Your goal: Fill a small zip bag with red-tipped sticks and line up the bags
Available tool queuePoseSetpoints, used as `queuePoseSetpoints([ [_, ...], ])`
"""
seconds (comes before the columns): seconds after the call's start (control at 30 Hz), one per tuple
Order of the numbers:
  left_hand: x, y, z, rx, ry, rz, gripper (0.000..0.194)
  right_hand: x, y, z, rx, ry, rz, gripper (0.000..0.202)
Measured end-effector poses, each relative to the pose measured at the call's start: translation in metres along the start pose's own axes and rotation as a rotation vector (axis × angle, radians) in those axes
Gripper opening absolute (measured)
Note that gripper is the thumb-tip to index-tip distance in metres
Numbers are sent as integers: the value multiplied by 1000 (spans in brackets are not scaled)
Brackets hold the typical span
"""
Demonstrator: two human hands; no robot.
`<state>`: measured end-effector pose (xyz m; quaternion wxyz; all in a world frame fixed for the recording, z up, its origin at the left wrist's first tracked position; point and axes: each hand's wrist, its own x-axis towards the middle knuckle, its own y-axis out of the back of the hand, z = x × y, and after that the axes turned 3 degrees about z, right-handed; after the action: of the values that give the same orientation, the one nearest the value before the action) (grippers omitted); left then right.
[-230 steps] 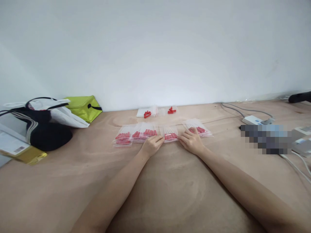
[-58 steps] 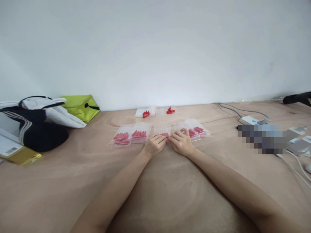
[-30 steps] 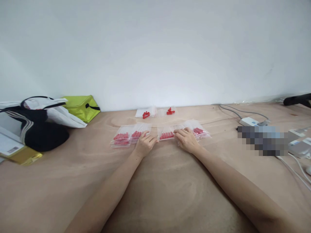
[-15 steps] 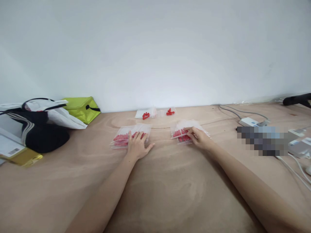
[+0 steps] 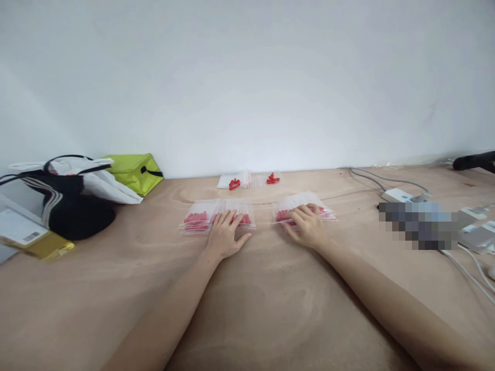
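Observation:
Clear zip bags with red pieces lie in two groups on the wooden table. On the left group of bags (image 5: 196,219), my left hand (image 5: 225,236) rests palm down with its fingers spread over the lower right part. My right hand (image 5: 307,225) lies over the right group of bags (image 5: 301,201), its fingers bent across the lower part and the thumb at the near edge; whether it grips a bag cannot be made out. Farther back, small red pieces (image 5: 234,184) and more red pieces (image 5: 273,178) lie on clear bags near the wall.
At the left on the table (image 5: 263,309) are a black cap (image 5: 79,214), a white bag (image 5: 106,183), a yellow-green bag (image 5: 133,174) and a gold and white package (image 5: 29,232). A power strip (image 5: 400,196), cables and white adapters (image 5: 477,232) occupy the right side.
At the left, another bag part with red pieces now shows beside my left hand. My right hand has moved slightly left and turned from a pinch to lying over the bags.

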<state>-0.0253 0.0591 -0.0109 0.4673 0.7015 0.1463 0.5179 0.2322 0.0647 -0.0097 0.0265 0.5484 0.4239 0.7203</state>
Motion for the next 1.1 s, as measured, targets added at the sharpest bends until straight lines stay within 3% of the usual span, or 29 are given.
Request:
queuePoseSetpoints([
  [0.17,-5,-4,-16,-69,-39,9,26,15,-22,-45,44,97,-103,20],
  [0.27,-2,-9,-14,-142,-48,11,25,23,-36,-55,20,85,-147,18],
  [0.4,3,-15,-6,-259,-51,-53,27,22,-39,-48,-4,85,-162,15],
  [0.6,5,-25,-3,-401,-37,-52,26,9,-28,-28,-44,137,-119,17],
  [0.73,8,-29,-5,-364,0,-17,22,10,-27,-24,-45,219,-98,18],
  [0.87,10,-31,-6,-321,-51,24,17,12,-27,-23,-33,301,-83,18],
  [1.1,9,-29,-7,-311,-24,90,23,11,-29,-24,-12,360,-67,20],
])
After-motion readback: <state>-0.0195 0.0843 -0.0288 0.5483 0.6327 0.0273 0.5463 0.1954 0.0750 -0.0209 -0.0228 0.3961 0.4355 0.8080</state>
